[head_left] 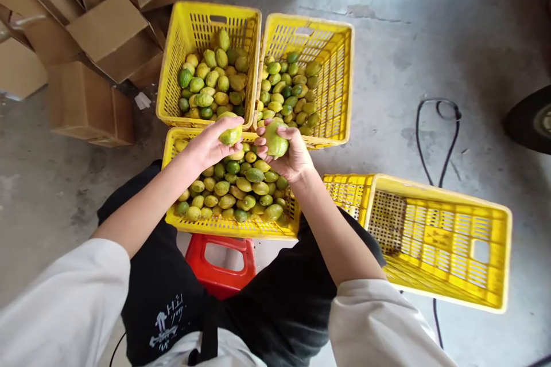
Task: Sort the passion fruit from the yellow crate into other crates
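My left hand [215,143] is closed around a yellow-green lemon [231,136], held above the back edge of the near yellow crate [232,231]. Close beside it, my right hand [289,155] grips a larger, pale green lemon [276,139] with the thumb over its top. Below both hands, the near crate holds many green and yellow lemons [243,184]. Behind it stand two more yellow crates, a back left one [167,80] and a back right one [348,80], each with lemons piled inside.
Yellow crates [447,241] without fruit lie at the right. Cardboard boxes [86,103] are heaped at the left. A red plastic stool [221,278] shows between my legs. A black cable [451,143] and a tyre [531,120] are on the right side of the floor.
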A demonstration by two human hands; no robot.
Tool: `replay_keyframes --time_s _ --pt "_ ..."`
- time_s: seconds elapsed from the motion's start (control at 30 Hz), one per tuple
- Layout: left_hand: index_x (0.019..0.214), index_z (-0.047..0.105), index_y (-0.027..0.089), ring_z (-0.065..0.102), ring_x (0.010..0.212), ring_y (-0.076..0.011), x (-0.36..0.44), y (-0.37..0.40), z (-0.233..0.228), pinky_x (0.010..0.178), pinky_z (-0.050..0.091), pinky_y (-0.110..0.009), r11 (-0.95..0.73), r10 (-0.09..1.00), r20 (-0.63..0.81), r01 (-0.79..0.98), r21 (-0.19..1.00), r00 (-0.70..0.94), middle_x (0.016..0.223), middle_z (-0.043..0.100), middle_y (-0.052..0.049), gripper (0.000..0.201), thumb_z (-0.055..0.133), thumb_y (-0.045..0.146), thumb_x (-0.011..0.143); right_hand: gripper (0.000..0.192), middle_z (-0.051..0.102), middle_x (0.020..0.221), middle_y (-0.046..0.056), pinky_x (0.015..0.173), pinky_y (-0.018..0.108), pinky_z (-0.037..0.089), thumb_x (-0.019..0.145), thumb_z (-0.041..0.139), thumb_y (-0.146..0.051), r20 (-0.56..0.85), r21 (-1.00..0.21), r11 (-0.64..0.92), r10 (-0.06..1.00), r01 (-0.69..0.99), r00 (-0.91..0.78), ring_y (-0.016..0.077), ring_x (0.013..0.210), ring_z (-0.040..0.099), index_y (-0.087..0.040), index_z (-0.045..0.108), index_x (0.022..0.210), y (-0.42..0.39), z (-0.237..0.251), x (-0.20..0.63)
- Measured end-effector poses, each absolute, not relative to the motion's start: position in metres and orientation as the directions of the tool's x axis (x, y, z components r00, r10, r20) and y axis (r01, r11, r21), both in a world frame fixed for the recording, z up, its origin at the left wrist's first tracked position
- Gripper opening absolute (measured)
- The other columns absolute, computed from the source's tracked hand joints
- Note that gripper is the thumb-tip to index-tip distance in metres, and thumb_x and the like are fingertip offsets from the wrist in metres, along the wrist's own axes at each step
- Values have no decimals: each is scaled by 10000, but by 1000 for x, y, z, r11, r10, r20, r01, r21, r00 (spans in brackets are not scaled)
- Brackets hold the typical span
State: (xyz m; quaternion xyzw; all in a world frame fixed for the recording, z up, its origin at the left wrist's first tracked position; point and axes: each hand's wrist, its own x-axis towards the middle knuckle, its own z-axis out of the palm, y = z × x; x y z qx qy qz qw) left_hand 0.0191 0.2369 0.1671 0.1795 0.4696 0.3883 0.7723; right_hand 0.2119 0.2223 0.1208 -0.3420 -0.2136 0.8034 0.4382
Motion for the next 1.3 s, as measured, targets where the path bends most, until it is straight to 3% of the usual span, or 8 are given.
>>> replay_keyframes --time_s 0.3,0.53,0.73,0.83,0.93,1.07,1.2,1.3 --pt "910 672 159 673 637 -73 19 243 156 603 534 -155 667 737 -629 -418 617 247 778 719 1 169 822 185 835 521 782 1171 115 1008 533 664 892 677 -639 -392 -710 -551 826 -438 -404 353 1250 716 -235 612 1215 223 137 221" --pt "954 705 155 789 920 -243 19 243 162 797 683 -350 664 716 -655 -529 529 244 893 781 -110 266 564 373 1013 373 785 1032 29 979 391 695 875 860 -491 -425 -674 -510 860 -535 -283 252 1154 760 -267 641 1078 223 131 219" --pt "972 670 180 756 819 -170 26 236 165 682 628 -231 677 713 -648 -503 537 268 876 731 -61 318 697 496 993 389 735 986 -18 716 205 682 832 917 -384 -409 -576 -522 851 -629 -330 156 908 753 -272 593 1016 221 125 224" --pt "966 652 187 716 753 -124 26 234 166 605 576 -174 678 707 -657 -515 525 262 855 694 -38 304 715 484 990 405 739 1048 -5 770 240 687 852 881 -441 -392 -640 -496 868 -587 -305 181 990 754 -282 599 1095 221 132 223" --pt "993 658 190 672 679 -86 26 233 166 577 552 -154 676 708 -653 -522 519 268 849 673 -11 236 729 415 976 431 749 1163 50 942 419 693 899 755 -583 -372 -697 -478 879 -535 -300 286 1217 720 -277 610 1165 218 145 220" --pt "1041 691 187 710 719 -128 24 232 166 613 584 -200 649 742 -616 -510 564 263 817 676 -14 264 712 439 962 510 747 1237 96 1045 591 640 887 704 -632 -352 -695 -481 876 -535 -330 372 1350 652 -265 619 1231 214 155 219" --pt "1053 709 170 779 1042 -253 22 232 168 809 663 -315 639 753 -606 -503 582 255 978 771 -99 331 593 476 1007 484 742 1160 70 970 500 681 851 776 -611 -365 -713 -450 893 -538 -263 329 1236 701 -279 598 1155 215 147 222" --pt "1080 706 169 782 1106 -267 23 232 168 844 676 -330 642 753 -603 -497 584 264 1036 782 -111 359 583 502 1025 487 724 1095 25 889 380 698 828 832 -591 -369 -692 -466 885 -551 -284 259 1121 730 -301 561 1110 218 137 224"
